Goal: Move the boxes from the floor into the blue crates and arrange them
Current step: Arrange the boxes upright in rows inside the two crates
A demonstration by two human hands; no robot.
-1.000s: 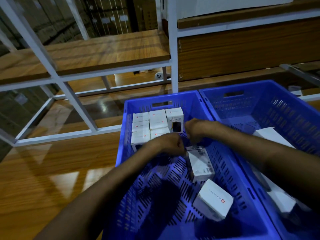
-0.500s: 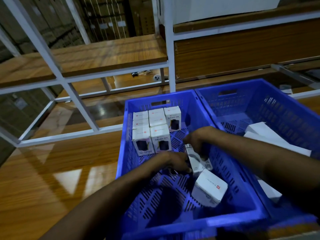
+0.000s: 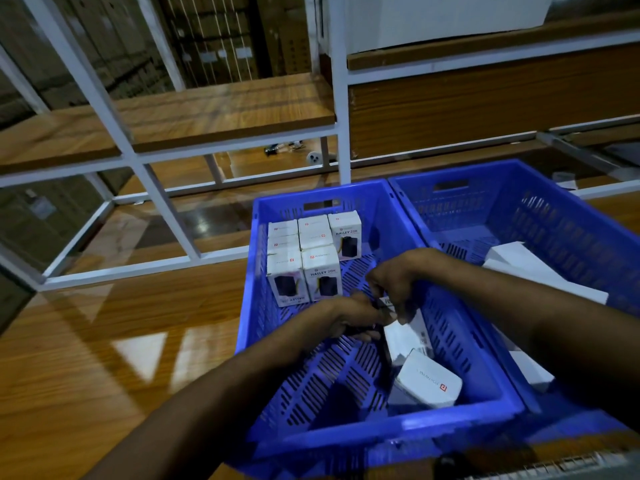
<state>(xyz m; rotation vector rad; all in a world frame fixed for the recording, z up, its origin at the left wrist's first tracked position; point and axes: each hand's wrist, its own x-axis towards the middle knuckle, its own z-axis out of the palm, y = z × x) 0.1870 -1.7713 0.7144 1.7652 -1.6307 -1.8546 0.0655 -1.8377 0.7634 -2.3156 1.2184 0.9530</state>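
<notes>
In the left blue crate (image 3: 381, 441), the right hand (image 3: 394, 282) curled its fingers over the far end of a white box (image 3: 407, 336) lying mid-crate. The left hand (image 3: 349, 317) sat at that box's 9 o'clock, its fingers blurred, so I could not tell its grip. The stacked boxes (image 3: 313, 258) filled the crate's 11 o'clock corner. A loose box (image 3: 427, 382) lay at 5 o'clock. The right forearm hid part of the right blue crate (image 3: 554, 216).

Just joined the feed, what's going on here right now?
A person is packing small white boxes into the left crate. The left hand and right hand hold one box mid-crate. A group of boxes stands upright in the far left corner; another box lies tilted near the front. The right crate holds flat white boxes.
</notes>
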